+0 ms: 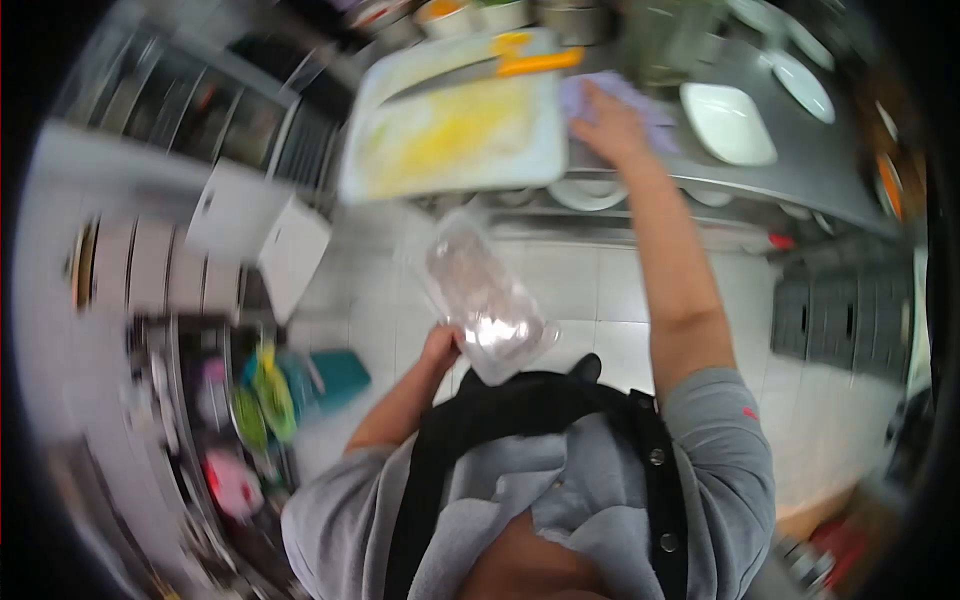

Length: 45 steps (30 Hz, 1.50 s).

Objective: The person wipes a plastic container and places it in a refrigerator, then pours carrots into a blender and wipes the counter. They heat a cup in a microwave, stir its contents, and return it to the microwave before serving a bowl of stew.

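Note:
My left hand grips the edge of a clear plastic container, held tilted in front of my body above the floor. Glare and blur hide what is inside it, if anything. My right hand reaches out to the counter and rests on a lilac cloth, its fingers partly over the fabric. Just left of the cloth lies a white cutting board stained yellow. A knife with an orange-yellow handle lies across the board, near small orange-yellow pieces.
A white square dish sits on the steel counter right of the cloth. Bowls of food stand behind the board. Grey crates are on the right; a rack with green items and a white folded panel are on the left.

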Motion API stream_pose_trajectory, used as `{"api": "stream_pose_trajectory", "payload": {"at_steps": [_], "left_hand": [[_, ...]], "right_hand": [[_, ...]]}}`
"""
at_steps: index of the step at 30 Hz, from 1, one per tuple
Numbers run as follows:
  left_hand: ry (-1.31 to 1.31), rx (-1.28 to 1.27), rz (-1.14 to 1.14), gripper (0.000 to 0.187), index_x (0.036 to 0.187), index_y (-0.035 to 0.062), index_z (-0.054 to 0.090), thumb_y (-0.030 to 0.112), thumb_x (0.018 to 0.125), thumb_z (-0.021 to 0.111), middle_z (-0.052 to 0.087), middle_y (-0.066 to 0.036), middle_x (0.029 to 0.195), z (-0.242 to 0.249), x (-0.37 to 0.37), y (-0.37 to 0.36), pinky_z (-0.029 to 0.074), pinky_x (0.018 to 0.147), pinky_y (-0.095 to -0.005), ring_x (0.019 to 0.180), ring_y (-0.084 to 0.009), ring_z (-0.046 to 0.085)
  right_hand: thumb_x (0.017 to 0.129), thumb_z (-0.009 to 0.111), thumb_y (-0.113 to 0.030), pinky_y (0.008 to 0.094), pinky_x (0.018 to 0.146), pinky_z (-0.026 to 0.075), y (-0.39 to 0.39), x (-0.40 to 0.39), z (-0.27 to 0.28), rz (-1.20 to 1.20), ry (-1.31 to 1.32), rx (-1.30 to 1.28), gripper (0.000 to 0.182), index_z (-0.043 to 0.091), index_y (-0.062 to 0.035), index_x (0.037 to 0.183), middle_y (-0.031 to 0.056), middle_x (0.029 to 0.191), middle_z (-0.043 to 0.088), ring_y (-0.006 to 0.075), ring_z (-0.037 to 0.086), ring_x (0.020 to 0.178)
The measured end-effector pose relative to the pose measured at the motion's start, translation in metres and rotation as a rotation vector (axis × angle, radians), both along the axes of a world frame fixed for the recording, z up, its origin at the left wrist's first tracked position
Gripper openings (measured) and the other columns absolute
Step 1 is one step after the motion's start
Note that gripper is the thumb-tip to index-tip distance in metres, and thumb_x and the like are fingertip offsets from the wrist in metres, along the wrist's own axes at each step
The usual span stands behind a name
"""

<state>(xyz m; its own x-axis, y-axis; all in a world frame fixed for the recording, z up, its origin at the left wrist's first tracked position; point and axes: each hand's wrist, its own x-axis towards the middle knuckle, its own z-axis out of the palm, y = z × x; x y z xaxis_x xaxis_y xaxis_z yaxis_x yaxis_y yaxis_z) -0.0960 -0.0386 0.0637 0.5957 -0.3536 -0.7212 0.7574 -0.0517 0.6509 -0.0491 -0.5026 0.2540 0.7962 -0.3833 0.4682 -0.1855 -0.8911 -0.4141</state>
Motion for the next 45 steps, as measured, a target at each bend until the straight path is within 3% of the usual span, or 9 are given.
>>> {"api": "stream_pose_trajectory", "payload": {"at_steps": [1, 9, 16, 21, 28, 29, 32, 33, 45], "left_hand": [[-0.085, -0.048, 0.120, 0.049, 0.104, -0.0069, 0.052, -0.003, 0.056, 0.047, 0.056, -0.011, 0.077, 0.031, -0.014, -0.006, 0.050, 0.062, -0.0398, 0.072, -0.0257, 0.057], [-0.188, -0.076, 0.267, 0.035, 0.089, -0.0060, 0.056, 0.003, 0.056, 0.048, 0.059, -0.011, 0.080, 0.219, -0.018, 0.012, 0.052, 0.070, -0.0396, 0.073, -0.0266, 0.060], [-0.275, -0.175, 0.189, 0.021, 0.080, -0.0005, 0.054, 0.003, 0.060, 0.048, 0.059, -0.013, 0.086, 0.270, 0.045, -0.025, 0.052, 0.077, -0.0433, 0.078, -0.0265, 0.060], [-0.220, -0.216, 0.147, 0.022, 0.085, 0.0016, 0.054, 0.003, 0.063, 0.050, 0.057, -0.009, 0.084, 0.219, 0.130, -0.070, 0.052, 0.071, -0.0378, 0.073, -0.0213, 0.058], [-0.187, -0.216, 0.111, 0.009, 0.080, 0.0042, 0.053, 0.008, 0.073, 0.058, 0.044, -0.002, 0.063, 0.197, 0.146, -0.092, 0.047, 0.053, -0.0312, 0.052, -0.0134, 0.044], [-0.250, -0.210, 0.057, 0.036, 0.108, 0.0023, 0.049, 0.007, 0.074, 0.061, 0.049, -0.005, 0.070, 0.199, 0.147, -0.090, 0.049, 0.053, -0.0320, 0.055, -0.0134, 0.048], [-0.429, -0.149, 0.115, 0.078, 0.140, 0.0113, 0.018, 0.005, 0.075, 0.060, 0.053, -0.008, 0.080, 0.234, 0.126, -0.086, 0.052, 0.053, -0.0332, 0.058, -0.0147, 0.052], [-0.377, -0.197, -0.003, 0.102, 0.142, 0.0248, -0.016, 0.004, 0.075, 0.058, 0.054, -0.010, 0.089, 0.226, 0.134, -0.083, 0.054, 0.052, -0.0318, 0.060, -0.0146, 0.055], [-0.283, -0.374, -0.042, 0.103, 0.140, 0.0310, -0.023, 0.002, 0.079, 0.054, 0.055, -0.011, 0.097, 0.212, 0.136, -0.078, 0.058, 0.052, -0.0310, 0.061, -0.0141, 0.058]], "right_hand": [[0.075, 0.065, -0.028, 0.0433, 0.093, 0.044, -0.001, -0.003, 0.002, -0.040, 0.254, -0.094, 0.064, 0.045, -0.0072, 0.132, 0.0139, 0.121, 0.057, 0.0297, 0.053, 0.113], [0.075, 0.064, -0.021, 0.0472, 0.080, 0.048, 0.031, -0.042, -0.016, -0.132, 0.246, -0.178, 0.051, 0.053, -0.0195, 0.125, 0.0212, 0.106, 0.056, 0.0380, 0.057, 0.097], [0.078, 0.061, -0.021, 0.0446, 0.082, 0.047, 0.031, -0.082, -0.009, -0.148, 0.227, 0.115, 0.048, 0.054, -0.0110, 0.124, 0.0209, 0.109, 0.057, 0.0388, 0.058, 0.096], [0.080, 0.058, -0.021, 0.0409, 0.086, 0.045, 0.048, -0.082, 0.064, 0.042, -0.138, 0.419, 0.046, 0.054, -0.0050, 0.123, 0.0220, 0.113, 0.056, 0.0366, 0.057, 0.100], [0.081, 0.058, -0.022, 0.0408, 0.089, 0.045, 0.154, -0.023, 0.141, 0.137, -0.111, 0.122, 0.045, 0.054, -0.0068, 0.123, 0.0206, 0.113, 0.055, 0.0364, 0.055, 0.104], [0.081, 0.058, -0.023, 0.0417, 0.088, 0.045, 0.166, -0.007, 0.132, 0.184, -0.072, 0.054, 0.046, 0.054, -0.0069, 0.124, 0.0204, 0.112, 0.056, 0.0371, 0.055, 0.104], [0.081, 0.057, -0.024, 0.0430, 0.089, 0.045, 0.189, 0.040, 0.073, 0.210, 0.302, -0.149, 0.041, 0.058, -0.0046, 0.118, 0.0200, 0.111, 0.057, 0.0379, 0.055, 0.103], [0.081, 0.057, -0.025, 0.0432, 0.089, 0.045, 0.200, 0.053, 0.075, 0.156, 0.354, -0.146, 0.039, 0.059, -0.0038, 0.115, 0.0196, 0.111, 0.057, 0.0377, 0.056, 0.103], [0.080, 0.056, -0.021, 0.0417, 0.092, 0.044, 0.250, 0.199, 0.087, 0.077, 0.427, -0.048, 0.035, 0.063, -0.0120, 0.113, 0.0137, 0.114, 0.057, 0.0322, 0.055, 0.108]]}}
